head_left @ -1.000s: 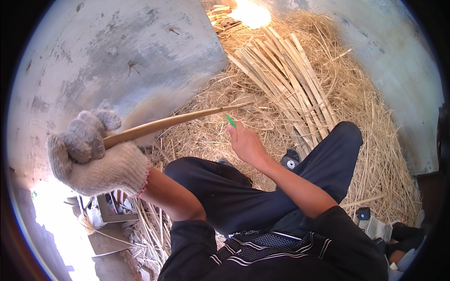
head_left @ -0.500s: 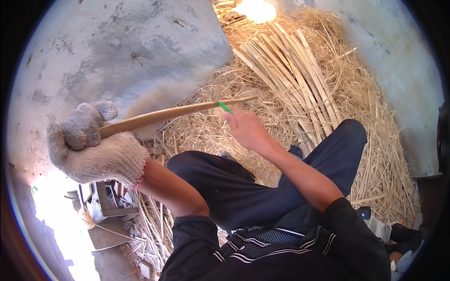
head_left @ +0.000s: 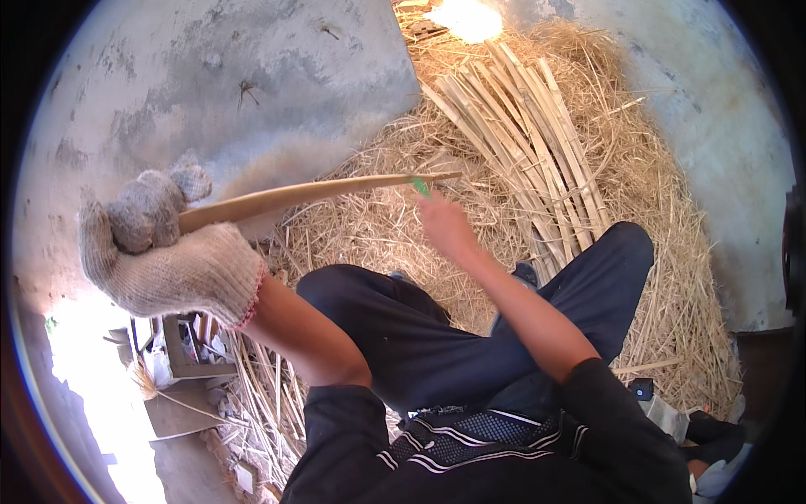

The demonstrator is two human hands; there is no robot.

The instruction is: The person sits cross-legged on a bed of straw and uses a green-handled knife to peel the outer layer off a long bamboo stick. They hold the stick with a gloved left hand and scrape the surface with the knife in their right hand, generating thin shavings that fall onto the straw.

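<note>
Holding a long pale strip (head_left: 311, 192) out above loose straw-like litter (head_left: 369, 228).
Clasping its left end in the gloved left hand (head_left: 168, 256); grasping a small green object (head_left: 421, 187) in the bare, blurred right hand (head_left: 448, 227) near the strip's far end, with contact unclear; pointing that end towards a bundle of pale slats (head_left: 541, 144).

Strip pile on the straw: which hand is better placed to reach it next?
Probably the right hand: it is closer to the strip pile, though it holds a small green object. The gloved left hand, farther left, grips the long strip.
</note>
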